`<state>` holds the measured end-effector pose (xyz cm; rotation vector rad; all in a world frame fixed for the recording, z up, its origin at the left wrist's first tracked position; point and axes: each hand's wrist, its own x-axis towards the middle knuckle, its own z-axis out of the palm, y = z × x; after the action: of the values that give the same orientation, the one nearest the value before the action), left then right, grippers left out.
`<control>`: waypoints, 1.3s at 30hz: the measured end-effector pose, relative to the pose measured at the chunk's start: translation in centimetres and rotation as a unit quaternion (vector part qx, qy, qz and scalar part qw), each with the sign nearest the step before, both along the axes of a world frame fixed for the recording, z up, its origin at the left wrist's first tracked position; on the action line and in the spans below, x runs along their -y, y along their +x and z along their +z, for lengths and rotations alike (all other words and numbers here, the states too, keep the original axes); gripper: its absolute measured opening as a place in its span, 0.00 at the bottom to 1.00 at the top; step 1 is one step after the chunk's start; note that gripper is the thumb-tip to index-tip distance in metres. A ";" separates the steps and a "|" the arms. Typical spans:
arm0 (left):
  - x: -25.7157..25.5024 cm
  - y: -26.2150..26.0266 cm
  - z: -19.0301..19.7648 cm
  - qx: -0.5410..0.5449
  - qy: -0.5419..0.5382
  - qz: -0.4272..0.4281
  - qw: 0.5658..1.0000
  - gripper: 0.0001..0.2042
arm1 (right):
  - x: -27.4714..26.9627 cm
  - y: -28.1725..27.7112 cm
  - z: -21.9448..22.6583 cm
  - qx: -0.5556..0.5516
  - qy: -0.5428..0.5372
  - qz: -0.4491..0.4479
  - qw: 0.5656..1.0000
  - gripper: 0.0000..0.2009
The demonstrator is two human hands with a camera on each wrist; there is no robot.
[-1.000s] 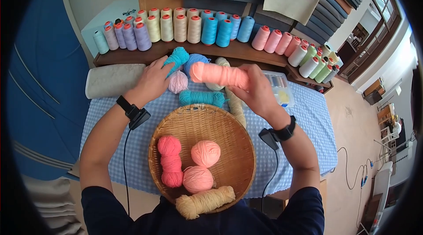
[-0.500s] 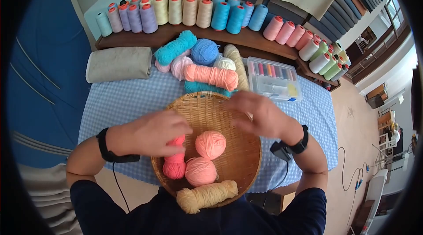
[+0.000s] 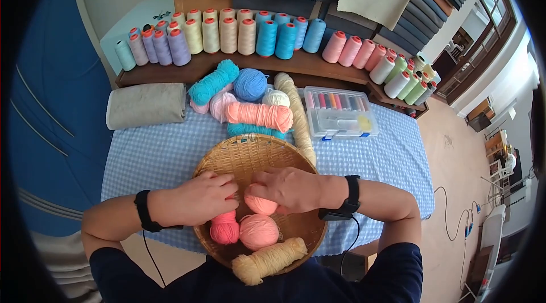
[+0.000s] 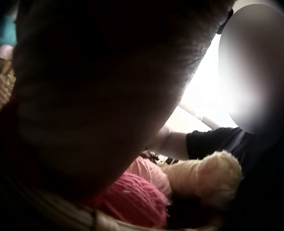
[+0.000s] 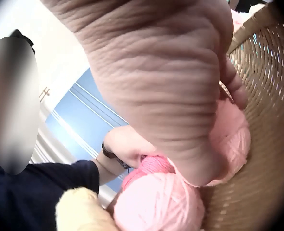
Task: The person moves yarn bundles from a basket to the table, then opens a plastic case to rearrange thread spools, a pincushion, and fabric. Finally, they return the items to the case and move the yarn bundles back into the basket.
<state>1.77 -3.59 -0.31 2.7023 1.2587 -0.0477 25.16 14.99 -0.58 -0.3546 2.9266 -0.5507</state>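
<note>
In the head view my left hand reaches into the woven basket and grips the upper end of a coral-red yarn skein. Beside it, my right hand holds a peach yarn ball, its fingers curled over the top. The right wrist view shows thumb and fingers round that same ball. A second pink-peach ball lies just below, against the red skein. Across the basket's near rim rests a cream skein. In the dark left wrist view, the hand hides most of the red skein.
Behind the basket, on the checked tablecloth, yarn is heaped: a peach skein, teal skein, blue ball and others. A clear thread box stands right, a folded grey cloth left. Thread cones line the shelf.
The right hand has laid the peach skein on the heap and let go. The left hand has left the teal skein. Both have come back into the basket, onto the red skein and peach ball.
</note>
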 end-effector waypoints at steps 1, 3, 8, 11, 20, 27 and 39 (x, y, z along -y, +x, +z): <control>-0.3 -0.3 1.0 -0.001 0.002 0.000 1.000 0.14 | -0.3 0.1 1.3 0.012 -0.004 -0.008 1.000 0.36; -1.2 -1.0 4.1 0.115 -0.089 0.076 0.986 0.19 | -1.5 0.7 3.9 -0.046 -0.052 -0.056 0.996 0.38; -5.5 -3.3 7.9 0.247 0.034 0.306 0.919 0.25 | -8.6 -0.5 6.2 -0.371 -0.043 -0.248 0.894 0.42; -11.0 -5.3 6.5 0.205 0.194 0.295 0.913 0.26 | -13.1 -4.0 4.4 -0.482 -0.064 -0.331 0.809 0.39; -17.1 -7.8 -1.7 0.140 0.204 0.240 0.939 0.30 | -19.3 -5.7 -4.3 -0.289 -0.005 -0.323 0.901 0.33; -12.6 -5.2 0.5 0.252 0.254 0.185 0.915 0.16 | -12.4 -0.6 0.5 -0.300 -0.113 -0.308 0.896 0.16; -2.7 4.7 -2.4 0.245 -0.135 -0.055 0.958 0.28 | 3.8 6.7 2.4 0.119 -0.233 0.010 0.965 0.25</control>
<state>6.45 -0.87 -2.68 2.3408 0.8811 0.3855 31.86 11.20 1.81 -0.3379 2.5358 -1.1909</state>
